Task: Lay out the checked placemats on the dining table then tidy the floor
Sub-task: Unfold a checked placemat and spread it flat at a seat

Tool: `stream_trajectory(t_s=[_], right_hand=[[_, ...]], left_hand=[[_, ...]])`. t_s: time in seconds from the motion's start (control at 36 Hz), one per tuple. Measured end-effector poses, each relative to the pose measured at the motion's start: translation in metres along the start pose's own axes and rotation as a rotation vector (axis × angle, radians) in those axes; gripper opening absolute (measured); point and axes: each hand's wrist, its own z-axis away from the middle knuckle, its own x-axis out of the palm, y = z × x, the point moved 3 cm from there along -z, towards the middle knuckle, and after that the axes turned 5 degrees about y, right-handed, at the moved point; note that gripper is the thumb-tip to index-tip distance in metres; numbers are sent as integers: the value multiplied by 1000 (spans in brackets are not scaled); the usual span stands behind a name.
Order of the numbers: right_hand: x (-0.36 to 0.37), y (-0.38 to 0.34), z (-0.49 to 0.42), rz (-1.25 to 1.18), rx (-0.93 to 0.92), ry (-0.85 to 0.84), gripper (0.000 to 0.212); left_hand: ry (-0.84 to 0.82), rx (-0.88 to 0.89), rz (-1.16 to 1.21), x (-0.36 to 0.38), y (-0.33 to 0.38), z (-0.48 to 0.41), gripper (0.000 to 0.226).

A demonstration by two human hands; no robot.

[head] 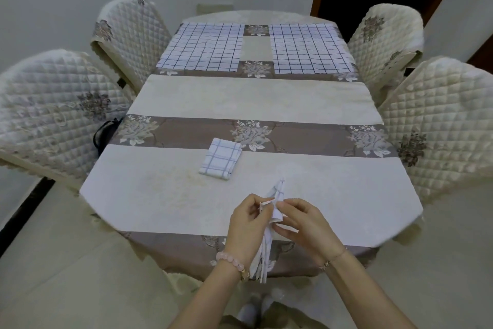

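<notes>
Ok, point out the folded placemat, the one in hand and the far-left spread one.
folded placemat (221, 158), head view, middle of its top face.
held placemat (278, 191), head view, its bunched upper end.
far-left spread placemat (202, 46), head view, centre of the cloth.

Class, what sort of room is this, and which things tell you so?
Most likely a home dining room: a long cloth-covered table, four quilted chairs along its sides, and checked placemats laid flat at the far end.

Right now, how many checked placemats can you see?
4. Two spread at the table's far end, left placemat and right placemat; a folded placemat sits nearer; the left hand and right hand hold the fourth placemat. Folds may hide more.
</notes>
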Motion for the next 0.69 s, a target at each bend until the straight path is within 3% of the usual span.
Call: stream_trajectory(t_s=[0.06, 0.11, 0.39, 0.47, 0.69], right_hand=[[0, 0, 0, 40, 3, -27, 9], [-3, -3, -1, 64, -23, -10, 16], [-42, -28, -17, 5, -151, 181, 12], [-49, -33, -21, 60, -176, 176, 22], [-51, -31, -36, 86, -144, 179, 19]], left_hand=[[-4, -1, 21, 0, 0, -1, 15], [12, 8, 30, -3, 2, -3, 17], [300, 108, 2, -56, 16, -35, 19], [314, 118, -51, -68, 18, -44, 19], [368, 88, -116, -74, 3, -58, 19]])
